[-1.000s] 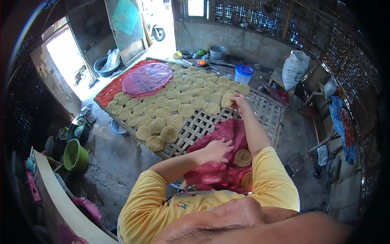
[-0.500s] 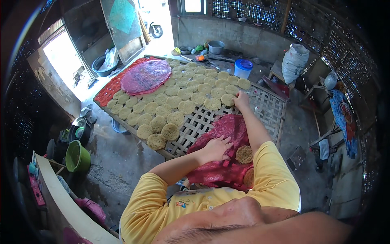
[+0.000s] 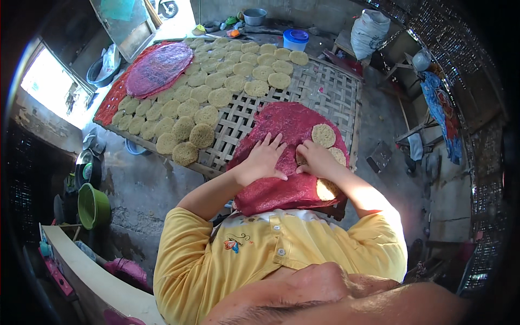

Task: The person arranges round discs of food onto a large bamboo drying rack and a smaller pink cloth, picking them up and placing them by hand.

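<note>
A magenta mesh-like sheet (image 3: 287,122) lies over the near part of a woven bamboo rack (image 3: 319,81). My left hand (image 3: 264,161) rests flat on the sheet, fingers spread, holding nothing. Beside it on the right, my right hand (image 3: 317,161) has its fingers bent over a flat round beige cracker, mostly hidden beneath them. Other round crackers lie along the sheet's right side: one (image 3: 323,136) just beyond the right hand, and one (image 3: 327,189) nearer me, partly covered by my forearm. Rows of similar crackers (image 3: 219,97) cover the rack's far and left parts.
A round pink sheet (image 3: 160,67) lies on red netting (image 3: 111,100) at the rack's left. Beyond the rack stand a blue-lidded bucket (image 3: 296,39) and a grey basin (image 3: 254,17). A white sack (image 3: 370,33) is at far right, a green tub (image 3: 93,206) at left.
My right hand has come back from the cracker rows to the magenta sheet, onto a cracker. The bunched sheet is now spread flatter, and the view has shifted.
</note>
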`<state>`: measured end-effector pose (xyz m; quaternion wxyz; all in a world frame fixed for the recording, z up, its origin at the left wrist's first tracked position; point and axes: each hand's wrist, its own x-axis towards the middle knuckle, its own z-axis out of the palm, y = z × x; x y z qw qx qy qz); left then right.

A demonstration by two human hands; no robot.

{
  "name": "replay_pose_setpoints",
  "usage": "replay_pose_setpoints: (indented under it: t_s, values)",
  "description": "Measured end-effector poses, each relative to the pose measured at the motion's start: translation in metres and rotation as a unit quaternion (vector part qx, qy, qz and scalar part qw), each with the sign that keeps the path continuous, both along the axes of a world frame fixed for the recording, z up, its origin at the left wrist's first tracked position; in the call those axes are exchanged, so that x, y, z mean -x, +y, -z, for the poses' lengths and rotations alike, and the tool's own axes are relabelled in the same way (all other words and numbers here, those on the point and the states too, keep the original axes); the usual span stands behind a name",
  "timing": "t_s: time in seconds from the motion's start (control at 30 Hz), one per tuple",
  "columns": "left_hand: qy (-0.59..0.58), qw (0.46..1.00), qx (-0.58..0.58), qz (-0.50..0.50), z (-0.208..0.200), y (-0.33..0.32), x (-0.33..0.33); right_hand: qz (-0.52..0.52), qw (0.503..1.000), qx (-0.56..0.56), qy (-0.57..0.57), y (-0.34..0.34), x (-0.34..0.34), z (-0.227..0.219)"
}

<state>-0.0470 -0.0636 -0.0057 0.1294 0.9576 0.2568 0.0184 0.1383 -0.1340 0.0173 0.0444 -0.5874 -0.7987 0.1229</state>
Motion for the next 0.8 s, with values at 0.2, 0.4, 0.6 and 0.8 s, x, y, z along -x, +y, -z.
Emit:
replay_pose_setpoints:
  t_s: [0.2,0.4,0.6,0.8]
  values:
    - [0.057,0.998,0.002,0.011,-0.005,0.003,0.0,-0.067,0.995,-0.072,-0.026,-0.004,0.0,0.006]
    - [0.025,1.0,0.005,-0.004,0.005,0.0,0.004,-0.063,0.986,-0.133,-0.082,-0.005,0.007,0.003]
    - [0.021,1.0,0.01,-0.004,0.004,-0.003,0.006,0.132,0.974,0.097,0.158,0.025,-0.022,-0.038]
    - [0.012,1.0,0.015,-0.01,0.003,-0.004,0.008,0.185,0.847,0.086,0.491,0.098,-0.1,-0.026]
